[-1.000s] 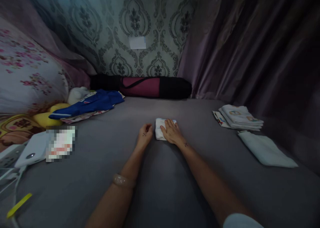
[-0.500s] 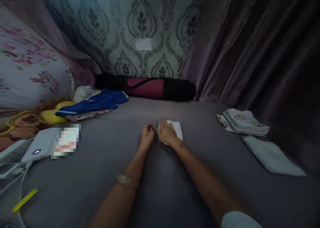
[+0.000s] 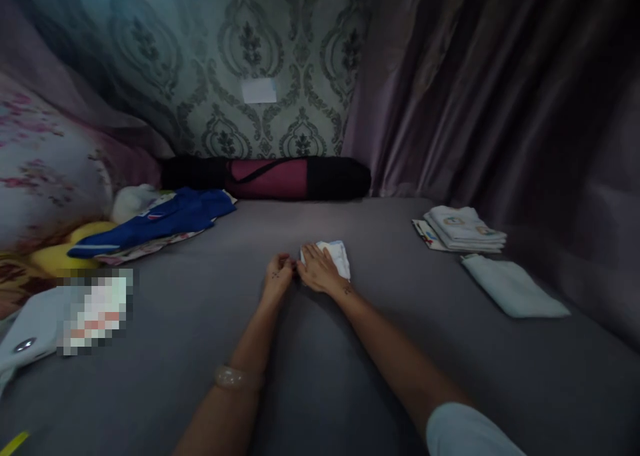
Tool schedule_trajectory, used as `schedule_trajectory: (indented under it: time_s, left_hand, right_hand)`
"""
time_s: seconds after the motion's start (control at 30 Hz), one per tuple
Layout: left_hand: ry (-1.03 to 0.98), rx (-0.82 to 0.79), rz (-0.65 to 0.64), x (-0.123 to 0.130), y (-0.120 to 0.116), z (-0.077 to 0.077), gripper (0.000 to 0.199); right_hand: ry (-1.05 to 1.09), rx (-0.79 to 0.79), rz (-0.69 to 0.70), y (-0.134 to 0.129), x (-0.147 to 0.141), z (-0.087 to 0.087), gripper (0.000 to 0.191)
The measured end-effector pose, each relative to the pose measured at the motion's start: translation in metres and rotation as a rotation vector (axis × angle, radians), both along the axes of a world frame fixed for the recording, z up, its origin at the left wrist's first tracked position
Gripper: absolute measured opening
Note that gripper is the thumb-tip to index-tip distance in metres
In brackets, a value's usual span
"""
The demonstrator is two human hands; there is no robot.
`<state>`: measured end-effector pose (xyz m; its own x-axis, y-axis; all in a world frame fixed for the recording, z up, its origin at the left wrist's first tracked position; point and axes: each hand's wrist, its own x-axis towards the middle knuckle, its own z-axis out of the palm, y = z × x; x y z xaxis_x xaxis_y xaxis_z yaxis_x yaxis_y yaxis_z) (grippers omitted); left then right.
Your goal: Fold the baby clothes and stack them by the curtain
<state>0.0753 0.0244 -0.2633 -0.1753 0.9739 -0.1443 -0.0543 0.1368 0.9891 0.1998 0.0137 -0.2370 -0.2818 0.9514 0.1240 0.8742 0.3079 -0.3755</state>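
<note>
A small folded white cloth (image 3: 339, 257) lies on the grey bed sheet (image 3: 325, 349) in front of me. My right hand (image 3: 319, 268) rests flat on its left part, fingers stretched out and covering much of it. Just left of the cloth is my left hand (image 3: 279, 274), its fingers curled inward. Whatever those fingers may hold is hidden. The two hands are close together at the cloth's left edge.
To the right lie a stack of folded white cloths (image 3: 467, 228) and a pale green folded cloth (image 3: 513, 286). A blue garment (image 3: 170, 217) lies at the left. Against the wall is a long black and maroon bag (image 3: 270, 179). A white device (image 3: 37, 326) sits front left.
My view has turned a little to the right, so things appear shifted left. My right hand stays flat on the cloth and my left stays curled beside it.
</note>
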Motion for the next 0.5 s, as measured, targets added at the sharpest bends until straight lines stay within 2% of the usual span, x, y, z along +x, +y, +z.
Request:
schedule_trajectory:
  time_s: [0.07, 0.13, 0.2, 0.27, 0.37, 0.5]
  left_hand:
    - [-0.063, -0.004, -0.018, 0.002, -0.003, 0.005, 0.019]
    - [-0.074, -0.009, -0.029, 0.003, -0.006, 0.008, 0.016]
    - [-0.048, -0.012, -0.049, 0.005, -0.008, 0.010, 0.016]
    - [-0.027, -0.012, -0.085, 0.006, -0.009, 0.012, 0.022]
    - [-0.046, -0.066, -0.115, 0.011, -0.011, 0.016, 0.032]
    - [-0.172, -0.203, -0.124, 0.020, -0.016, 0.027, 0.031]
  right_hand:
    - [0.078, -0.056, 0.023, 0.001, 0.004, 0.007, 0.052]
    - [0.162, -0.047, 0.005, 0.000, 0.012, 0.015, 0.050]
    - [0.191, 0.038, -0.113, -0.003, 0.022, 0.020, 0.048]
    - [0.161, 0.106, -0.297, -0.009, 0.035, 0.021, 0.049]
    - [0.094, 0.044, -0.489, -0.020, 0.053, 0.016, 0.050]
    - [0.092, -0.010, -0.453, -0.029, 0.063, 0.006, 0.049]
